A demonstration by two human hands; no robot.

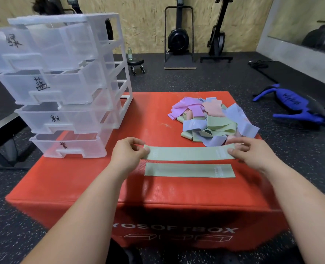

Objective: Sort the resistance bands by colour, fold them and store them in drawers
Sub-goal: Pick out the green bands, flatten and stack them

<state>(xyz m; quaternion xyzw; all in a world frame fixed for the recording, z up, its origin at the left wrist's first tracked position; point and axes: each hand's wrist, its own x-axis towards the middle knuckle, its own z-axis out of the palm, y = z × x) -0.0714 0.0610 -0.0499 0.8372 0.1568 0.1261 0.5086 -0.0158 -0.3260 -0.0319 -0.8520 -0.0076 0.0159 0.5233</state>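
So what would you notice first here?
The big red soft box fills the middle, where the left hand and right hand pinch the ends of a green band, just beyond a second green band lying flat. A pile of pastel bands sits at its far right, a clear drawer unit at its far left.

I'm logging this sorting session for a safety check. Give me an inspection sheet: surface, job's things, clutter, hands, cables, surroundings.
Surface: red soft box, on the floor.
Job's things: held green band stretched flat; second green band lying flat nearer; mixed pile of bands behind; drawer unit at left, four labelled drawers.
Clutter: nothing seen.
Hands: left hand pinches the band's left end; right hand its right end.
Cables: nothing seen.
Surroundings: gym machines by the wall, blue bag on floor.
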